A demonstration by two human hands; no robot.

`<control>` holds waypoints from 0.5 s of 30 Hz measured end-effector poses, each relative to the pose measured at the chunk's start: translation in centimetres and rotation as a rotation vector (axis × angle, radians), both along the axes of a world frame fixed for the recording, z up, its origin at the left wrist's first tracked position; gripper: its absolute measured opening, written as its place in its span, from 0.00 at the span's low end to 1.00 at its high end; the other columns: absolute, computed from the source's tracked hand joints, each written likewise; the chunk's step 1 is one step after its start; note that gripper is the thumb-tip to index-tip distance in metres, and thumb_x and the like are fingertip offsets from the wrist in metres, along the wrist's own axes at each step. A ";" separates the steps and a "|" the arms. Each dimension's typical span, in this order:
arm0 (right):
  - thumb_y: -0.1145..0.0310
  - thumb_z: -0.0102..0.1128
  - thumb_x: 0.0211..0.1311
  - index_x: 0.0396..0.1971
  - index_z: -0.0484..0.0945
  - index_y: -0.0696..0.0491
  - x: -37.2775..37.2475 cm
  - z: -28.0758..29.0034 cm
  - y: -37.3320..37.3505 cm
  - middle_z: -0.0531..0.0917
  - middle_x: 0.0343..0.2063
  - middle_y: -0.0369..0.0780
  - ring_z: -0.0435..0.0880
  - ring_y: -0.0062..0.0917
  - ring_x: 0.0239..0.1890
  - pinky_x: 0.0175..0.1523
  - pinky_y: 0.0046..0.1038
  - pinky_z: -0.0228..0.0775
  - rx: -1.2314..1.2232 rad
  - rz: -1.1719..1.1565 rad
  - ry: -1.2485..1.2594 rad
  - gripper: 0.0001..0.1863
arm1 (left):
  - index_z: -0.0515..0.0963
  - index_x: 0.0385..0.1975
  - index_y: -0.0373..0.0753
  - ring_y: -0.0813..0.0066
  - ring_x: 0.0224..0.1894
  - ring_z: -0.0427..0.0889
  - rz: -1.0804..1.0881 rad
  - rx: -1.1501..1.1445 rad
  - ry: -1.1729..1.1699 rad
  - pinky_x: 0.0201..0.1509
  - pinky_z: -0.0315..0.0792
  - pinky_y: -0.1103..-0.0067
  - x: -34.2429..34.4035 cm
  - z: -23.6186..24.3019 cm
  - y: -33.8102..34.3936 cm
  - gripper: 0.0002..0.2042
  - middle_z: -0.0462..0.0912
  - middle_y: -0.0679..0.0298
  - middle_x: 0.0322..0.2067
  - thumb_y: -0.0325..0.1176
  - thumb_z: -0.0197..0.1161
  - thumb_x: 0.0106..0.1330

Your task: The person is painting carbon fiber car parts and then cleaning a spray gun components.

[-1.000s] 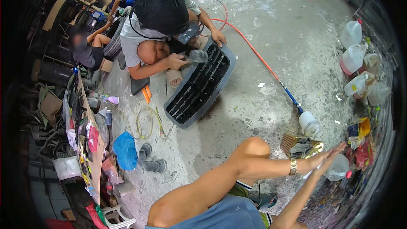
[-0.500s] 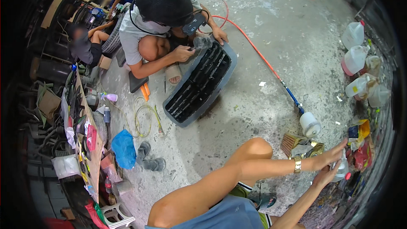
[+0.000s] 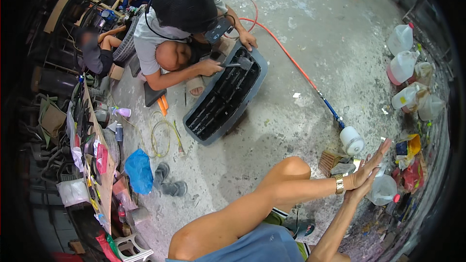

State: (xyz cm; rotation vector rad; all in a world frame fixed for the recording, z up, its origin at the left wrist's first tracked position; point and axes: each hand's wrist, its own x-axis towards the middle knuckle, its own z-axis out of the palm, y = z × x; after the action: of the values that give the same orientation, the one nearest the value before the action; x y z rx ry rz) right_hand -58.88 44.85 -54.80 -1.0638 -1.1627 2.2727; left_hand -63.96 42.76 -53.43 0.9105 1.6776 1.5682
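My left hand [image 3: 365,171], with a gold watch [image 3: 339,184] at its wrist, is stretched out with its fingers extended. My right hand [image 3: 358,191] lies against the left one, fingers straight and overlapping it. I see nothing held between them. Beside them, a clear plastic jug with a red cap [image 3: 383,190] stands on the floor, partly behind my fingers. Near my left hand are an open metal tin [image 3: 330,162] and a spray gun with a white cup [image 3: 351,140]. A crouching co-worker holds a brush [image 3: 242,63] against a black, grey-rimmed grille [image 3: 225,97].
A red hose [image 3: 286,51] runs across the concrete floor to the spray gun. Several plastic jugs [image 3: 403,67] line the right side. At left are a blue plastic bag [image 3: 139,171], dark slippers [image 3: 170,184], a coiled yellow cord [image 3: 154,138] and a cluttered board [image 3: 104,184].
My hands have shifted slightly left and up, uncovering more of the jug; my right hand now lies flatter against the left. The co-worker's brush has moved right and down onto the grille.
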 end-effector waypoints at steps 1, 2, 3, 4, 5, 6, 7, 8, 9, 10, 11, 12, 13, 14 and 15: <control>0.49 0.48 0.73 0.69 0.54 0.63 0.2 -0.3 0.0 0.64 0.66 0.48 0.64 0.31 0.67 0.68 0.35 0.57 0.036 0.049 0.031 0.38 | 0.45 0.73 0.36 0.65 0.77 0.37 0.022 0.080 -0.067 0.78 0.34 0.70 -0.3 0.1 -0.1 0.43 0.40 0.56 0.74 0.67 0.34 0.70; 0.49 0.48 0.73 0.69 0.54 0.63 1.1 -0.6 -0.8 0.64 0.65 0.48 0.64 0.31 0.67 0.69 0.36 0.57 0.076 0.030 0.007 0.38 | 0.45 0.73 0.36 0.65 0.77 0.37 0.066 0.170 -0.141 0.78 0.34 0.70 -1.0 0.2 -0.3 0.43 0.41 0.56 0.74 0.67 0.34 0.70; 0.50 0.49 0.73 0.69 0.54 0.62 2.1 -0.8 -1.9 0.65 0.65 0.48 0.64 0.31 0.67 0.69 0.36 0.57 0.055 0.015 0.025 0.37 | 0.45 0.73 0.36 0.65 0.77 0.38 0.108 0.258 -0.210 0.78 0.35 0.70 -1.9 0.2 -0.6 0.43 0.41 0.56 0.74 0.67 0.34 0.70; 0.51 0.49 0.73 0.66 0.58 0.64 3.3 -0.8 -3.1 0.67 0.63 0.48 0.67 0.31 0.65 0.69 0.38 0.57 0.102 0.004 0.028 0.34 | 0.46 0.73 0.36 0.65 0.76 0.38 0.162 0.350 -0.281 0.78 0.35 0.70 -3.0 0.2 -0.9 0.43 0.42 0.56 0.74 0.67 0.35 0.70; 0.52 0.49 0.73 0.65 0.59 0.64 4.2 -0.4 -3.3 0.67 0.62 0.48 0.67 0.31 0.65 0.69 0.38 0.57 0.143 0.003 -0.035 0.33 | 0.46 0.72 0.36 0.65 0.76 0.39 0.224 0.439 -0.346 0.78 0.36 0.70 -4.0 0.2 -1.1 0.43 0.42 0.55 0.74 0.67 0.35 0.70; 0.52 0.50 0.73 0.63 0.60 0.64 4.9 0.0 -3.2 0.68 0.62 0.48 0.67 0.31 0.64 0.68 0.38 0.57 0.160 0.039 -0.054 0.33 | 0.47 0.72 0.36 0.65 0.76 0.39 0.281 0.533 -0.406 0.78 0.36 0.71 -4.8 0.0 -1.5 0.43 0.43 0.55 0.74 0.67 0.35 0.70; 0.52 0.50 0.73 0.62 0.61 0.64 5.3 0.5 -3.0 0.68 0.62 0.47 0.67 0.31 0.64 0.68 0.38 0.58 0.167 0.044 -0.063 0.32 | 0.47 0.72 0.36 0.64 0.76 0.40 0.334 0.637 -0.456 0.78 0.37 0.71 -5.4 0.0 -1.5 0.43 0.44 0.55 0.74 0.68 0.35 0.70; 0.54 0.51 0.72 0.61 0.63 0.63 5.1 1.0 -1.9 0.69 0.61 0.46 0.68 0.30 0.63 0.68 0.35 0.58 0.113 0.037 -0.052 0.29 | 0.47 0.72 0.36 0.64 0.76 0.40 0.371 0.744 -0.528 0.78 0.37 0.71 -5.6 -0.2 -1.9 0.43 0.44 0.55 0.74 0.68 0.35 0.70; 0.55 0.51 0.72 0.61 0.63 0.62 4.1 1.2 -0.8 0.69 0.61 0.45 0.68 0.30 0.63 0.67 0.35 0.59 0.095 0.077 -0.005 0.29 | 0.48 0.72 0.36 0.64 0.76 0.41 0.372 0.830 -0.604 0.78 0.38 0.71 -5.6 -0.2 -1.6 0.43 0.45 0.55 0.74 0.68 0.35 0.70; 0.55 0.51 0.72 0.62 0.63 0.62 2.7 1.4 0.5 0.70 0.60 0.44 0.69 0.30 0.63 0.67 0.35 0.59 0.053 0.059 0.004 0.29 | 0.48 0.72 0.36 0.64 0.76 0.41 0.348 0.990 -0.679 0.78 0.38 0.71 -5.3 -0.4 -1.6 0.43 0.45 0.55 0.74 0.68 0.35 0.70; 0.56 0.51 0.72 0.62 0.63 0.61 1.6 1.4 1.1 0.70 0.60 0.43 0.69 0.30 0.62 0.67 0.34 0.60 -0.013 -0.013 -0.040 0.28 | 0.46 0.73 0.37 0.65 0.77 0.38 0.298 0.970 -0.843 0.78 0.36 0.71 -4.9 -0.5 -1.3 0.43 0.42 0.56 0.74 0.68 0.35 0.69; 0.56 0.50 0.73 0.62 0.63 0.61 0.8 1.3 1.2 0.71 0.60 0.43 0.69 0.29 0.62 0.66 0.34 0.60 -0.092 0.008 0.046 0.28 | 0.44 0.73 0.38 0.65 0.77 0.36 0.253 0.985 -1.004 0.78 0.33 0.71 -4.5 -0.6 -1.0 0.44 0.39 0.58 0.75 0.68 0.34 0.69; 0.56 0.50 0.73 0.62 0.64 0.61 -0.1 1.1 1.1 0.71 0.60 0.43 0.69 0.29 0.61 0.66 0.34 0.60 -0.195 -0.018 0.066 0.27 | 0.42 0.74 0.39 0.66 0.77 0.33 0.242 0.972 -1.215 0.78 0.31 0.70 -4.1 -0.7 -0.7 0.44 0.36 0.60 0.75 0.69 0.33 0.69; 0.57 0.49 0.73 0.62 0.64 0.61 -0.5 1.1 0.6 0.71 0.59 0.43 0.70 0.29 0.61 0.66 0.33 0.61 -0.319 0.003 0.130 0.27 | 0.43 0.74 0.41 0.64 0.77 0.35 0.325 0.978 -1.288 0.78 0.33 0.69 -4.2 -0.8 -0.4 0.43 0.38 0.60 0.75 0.68 0.35 0.69; 0.56 0.48 0.74 0.62 0.64 0.62 -0.3 1.0 -0.4 0.71 0.60 0.43 0.70 0.29 0.61 0.66 0.33 0.60 -0.241 -0.026 0.083 0.27 | 0.44 0.74 0.40 0.64 0.77 0.36 0.366 1.031 -1.105 0.78 0.34 0.69 -4.0 -0.9 -0.2 0.42 0.38 0.60 0.75 0.67 0.35 0.70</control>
State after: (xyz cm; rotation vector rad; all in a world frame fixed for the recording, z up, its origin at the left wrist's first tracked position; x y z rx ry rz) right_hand -59.21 44.44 -53.80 -1.0504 -0.8530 2.4573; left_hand -68.00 42.51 -54.37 -0.0089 0.1910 2.5385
